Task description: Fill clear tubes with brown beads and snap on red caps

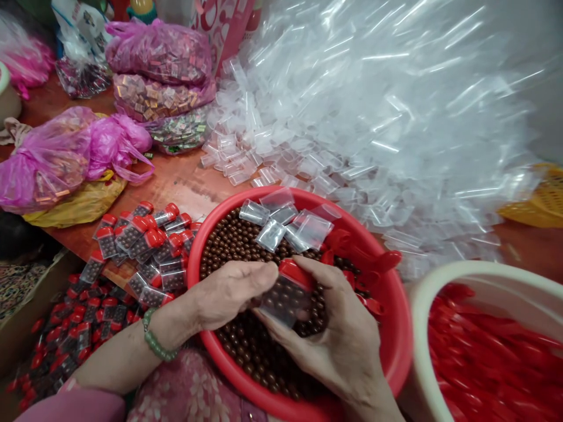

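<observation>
A small clear plastic container [285,299] with a red cap and brown balls inside is between my two hands, over the red basin [200,246]. My right hand [341,328] grips it, index finger at the cap and thumb along the lower edge. My left hand [231,290] closes on its left side, thumb near the cap; its other fingers are mostly hidden. Below lie many loose brown balls [240,346]. Several empty clear sleeves [270,234] rest on the balls at the basin's far side, and red plastic pieces [347,252] lie at its right.
Filled red-capped containers [149,240] are heaped on the table left of the basin, with more [83,328] lower down. A large pile of clear sleeves [352,117] spreads behind. A white tub [424,328] of red pieces stands right. Pink bags [162,53] stand back left.
</observation>
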A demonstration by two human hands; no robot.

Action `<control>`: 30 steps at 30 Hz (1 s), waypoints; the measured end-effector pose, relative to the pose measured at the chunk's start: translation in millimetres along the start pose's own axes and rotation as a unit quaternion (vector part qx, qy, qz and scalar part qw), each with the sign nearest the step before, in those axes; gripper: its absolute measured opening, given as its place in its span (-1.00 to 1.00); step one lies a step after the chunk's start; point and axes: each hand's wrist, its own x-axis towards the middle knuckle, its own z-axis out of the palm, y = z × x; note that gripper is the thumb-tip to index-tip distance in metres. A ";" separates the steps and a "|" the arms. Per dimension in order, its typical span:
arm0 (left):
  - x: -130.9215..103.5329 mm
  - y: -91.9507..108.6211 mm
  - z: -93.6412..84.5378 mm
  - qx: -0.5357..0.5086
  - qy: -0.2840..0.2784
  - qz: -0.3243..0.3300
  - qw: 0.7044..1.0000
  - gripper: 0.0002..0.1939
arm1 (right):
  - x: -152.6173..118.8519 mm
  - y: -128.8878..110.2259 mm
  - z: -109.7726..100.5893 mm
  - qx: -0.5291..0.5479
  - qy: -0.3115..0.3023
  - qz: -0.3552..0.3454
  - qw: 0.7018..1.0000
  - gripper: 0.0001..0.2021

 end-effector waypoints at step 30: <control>-183.2 26.4 -45.5 0.290 0.521 -0.013 0.802 -0.54 | -12.4 37.7 -8.2 0.053 -0.175 0.050 0.982 -0.56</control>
